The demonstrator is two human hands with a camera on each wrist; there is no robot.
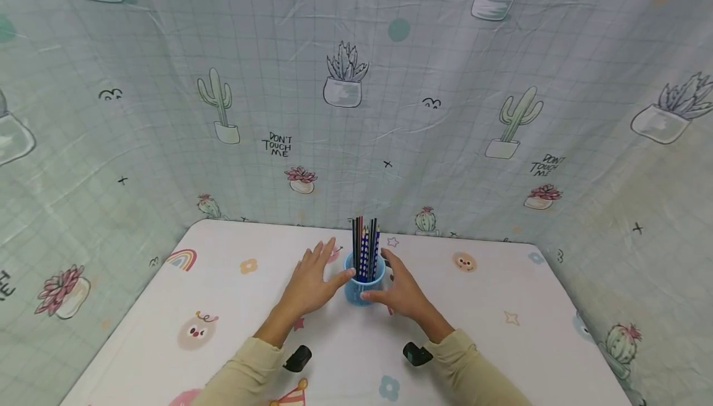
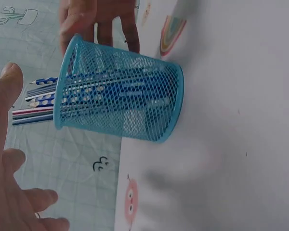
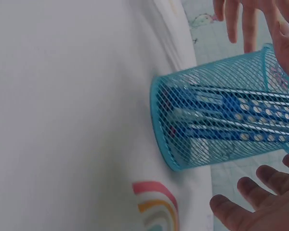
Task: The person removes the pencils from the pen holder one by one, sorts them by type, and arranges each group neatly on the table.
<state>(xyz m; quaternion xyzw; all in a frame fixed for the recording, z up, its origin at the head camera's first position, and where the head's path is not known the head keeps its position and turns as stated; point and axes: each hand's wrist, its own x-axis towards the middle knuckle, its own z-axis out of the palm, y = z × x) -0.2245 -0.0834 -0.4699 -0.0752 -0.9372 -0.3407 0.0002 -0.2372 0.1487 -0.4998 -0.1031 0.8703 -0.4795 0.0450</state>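
Note:
A light blue mesh pencil cup [image 1: 355, 295] stands upright on the white table, holding several pencils [image 1: 365, 251], some dark and some blue with white dots. To its left is my left hand [image 1: 312, 282], fingers spread and the thumb reaching to the cup's rim. My right hand [image 1: 405, 288] lies around the right side, thumb in front and fingers farther back. In the left wrist view the cup [image 2: 135, 118] sits between both hands. The right wrist view shows the fingers of my right hand [image 3: 267, 202] extended beside the cup [image 3: 159, 120].
The table [image 1: 234, 307] carries printed faces, flowers and a rainbow. A cloth backdrop [image 1: 356, 133] with cactus drawings rises behind it and along both sides. Small black devices [image 1: 298, 358] sit near both wrists.

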